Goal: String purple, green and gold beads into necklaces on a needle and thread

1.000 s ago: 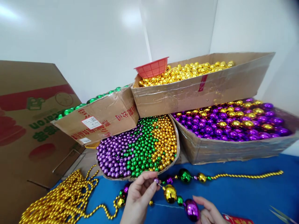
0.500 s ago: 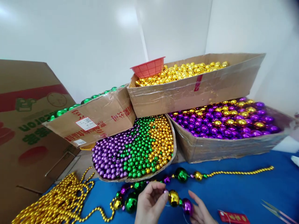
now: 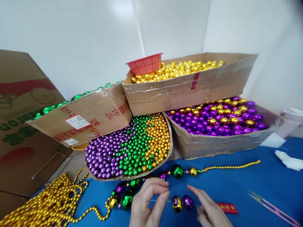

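Note:
My left hand (image 3: pixel 148 203) sits at the bottom centre, thumb and fingers pinched on a thin clear thread. On that thread, just right of the pinch, lie a gold bead (image 3: pixel 176 203) and a purple bead (image 3: pixel 187 201). My right hand (image 3: pixel 209 209) reaches in from the lower right, fingers closed near the purple bead; what it grips is hidden. A partly strung strand runs across the blue table (image 3: pixel 236 189): large green beads (image 3: pixel 127 199), a green bead (image 3: pixel 177 171), then a gold bead chain (image 3: pixel 230 166) trailing right.
A shallow tray (image 3: pixel 132 148) of small purple, green and gold beads stands just behind my hands. Cardboard boxes of gold balls (image 3: pixel 189 83), purple and gold balls (image 3: pixel 220 132) and green balls (image 3: pixel 80 118) stand behind. A heap of gold chain (image 3: pixel 49 205) lies left; thread snips (image 3: pixel 272 208) and a red tag (image 3: pixel 227 208) lie right.
The camera has swung right and down. The gold and purple beads now lie lower on the table between my hands, and my left fingers have closed on the thread.

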Demonstrator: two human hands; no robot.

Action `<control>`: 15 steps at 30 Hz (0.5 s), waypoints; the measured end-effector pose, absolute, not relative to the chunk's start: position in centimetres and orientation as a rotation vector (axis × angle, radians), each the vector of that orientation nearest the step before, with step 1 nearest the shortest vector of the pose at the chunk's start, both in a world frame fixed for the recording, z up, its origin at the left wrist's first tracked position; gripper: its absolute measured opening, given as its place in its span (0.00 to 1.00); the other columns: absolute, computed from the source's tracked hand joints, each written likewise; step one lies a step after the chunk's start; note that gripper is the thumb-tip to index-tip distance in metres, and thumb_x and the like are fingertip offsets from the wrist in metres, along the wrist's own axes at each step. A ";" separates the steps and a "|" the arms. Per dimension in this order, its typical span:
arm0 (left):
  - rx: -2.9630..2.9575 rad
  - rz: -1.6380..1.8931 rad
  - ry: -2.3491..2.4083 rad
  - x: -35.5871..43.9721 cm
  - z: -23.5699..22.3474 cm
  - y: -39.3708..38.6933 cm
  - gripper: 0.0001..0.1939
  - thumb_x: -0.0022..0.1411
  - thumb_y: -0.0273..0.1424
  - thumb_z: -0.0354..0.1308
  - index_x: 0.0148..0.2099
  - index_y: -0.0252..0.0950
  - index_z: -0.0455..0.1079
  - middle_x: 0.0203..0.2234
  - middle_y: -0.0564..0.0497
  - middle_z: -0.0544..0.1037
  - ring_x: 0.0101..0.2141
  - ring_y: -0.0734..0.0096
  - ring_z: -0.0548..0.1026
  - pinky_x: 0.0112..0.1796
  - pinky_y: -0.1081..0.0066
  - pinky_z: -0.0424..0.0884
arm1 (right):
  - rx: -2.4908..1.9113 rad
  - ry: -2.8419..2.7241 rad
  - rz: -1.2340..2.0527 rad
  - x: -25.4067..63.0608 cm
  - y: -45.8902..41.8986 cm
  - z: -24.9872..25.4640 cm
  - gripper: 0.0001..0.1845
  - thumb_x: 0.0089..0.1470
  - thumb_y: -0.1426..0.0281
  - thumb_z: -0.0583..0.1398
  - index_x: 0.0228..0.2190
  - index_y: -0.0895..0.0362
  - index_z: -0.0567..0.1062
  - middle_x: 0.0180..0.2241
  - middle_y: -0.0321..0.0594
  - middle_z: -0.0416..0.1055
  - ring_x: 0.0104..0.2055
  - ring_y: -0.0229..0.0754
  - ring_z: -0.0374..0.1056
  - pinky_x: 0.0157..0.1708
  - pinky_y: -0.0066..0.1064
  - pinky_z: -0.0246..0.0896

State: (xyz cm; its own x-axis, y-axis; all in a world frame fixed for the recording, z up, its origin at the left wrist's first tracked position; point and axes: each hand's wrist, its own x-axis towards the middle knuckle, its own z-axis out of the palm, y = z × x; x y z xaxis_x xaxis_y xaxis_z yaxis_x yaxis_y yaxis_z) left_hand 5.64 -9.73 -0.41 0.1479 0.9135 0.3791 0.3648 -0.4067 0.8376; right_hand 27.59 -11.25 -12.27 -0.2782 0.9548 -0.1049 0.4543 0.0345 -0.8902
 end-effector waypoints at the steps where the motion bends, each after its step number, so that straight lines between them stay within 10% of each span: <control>1: 1.919 1.261 1.163 5.8 0.7 -9.7 0.06 0.59 0.23 0.59 0.36 0.40 0.72 0.36 0.51 0.79 0.40 0.67 0.76 0.42 0.70 0.71 | -1.423 -1.810 1.136 27.8 -11.0 -11.0 0.27 0.58 0.69 0.50 0.59 0.50 0.59 0.58 0.44 0.62 0.51 0.43 0.68 0.51 0.34 0.62; 4: 1.996 1.321 1.038 6.7 3.4 -9.7 0.10 0.58 0.20 0.59 0.38 0.41 0.72 0.35 0.52 0.79 0.40 0.67 0.76 0.43 0.69 0.72 | -1.311 -1.895 1.055 26.9 -10.4 -7.7 0.23 0.63 0.62 0.48 0.58 0.48 0.61 0.56 0.43 0.66 0.57 0.43 0.63 0.53 0.33 0.60; 10: 1.732 1.458 1.105 7.5 3.2 -10.2 0.07 0.61 0.25 0.56 0.40 0.41 0.72 0.37 0.50 0.78 0.40 0.67 0.76 0.41 0.71 0.73 | -1.149 -1.935 1.057 25.3 -10.7 -5.3 0.18 0.63 0.61 0.48 0.36 0.52 0.75 0.29 0.37 0.74 0.31 0.37 0.71 0.34 0.25 0.64; 15: 1.849 1.121 1.139 8.5 -5.2 -10.8 0.32 0.57 0.32 0.61 0.62 0.44 0.56 0.57 0.43 0.68 0.55 0.56 0.67 0.53 0.60 0.65 | -1.284 -1.594 1.105 25.8 -12.0 -4.4 0.22 0.58 0.52 0.53 0.36 0.52 0.79 0.32 0.41 0.75 0.33 0.40 0.70 0.29 0.25 0.65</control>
State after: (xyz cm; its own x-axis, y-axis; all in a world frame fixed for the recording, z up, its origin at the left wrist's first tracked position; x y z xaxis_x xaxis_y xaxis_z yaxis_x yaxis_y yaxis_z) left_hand 8.48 -10.79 -5.19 0.2448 0.9174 0.3137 0.3284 -0.3829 0.8635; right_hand 25.78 -11.97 -4.36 -0.1720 0.9834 0.0575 0.2917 0.1066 -0.9506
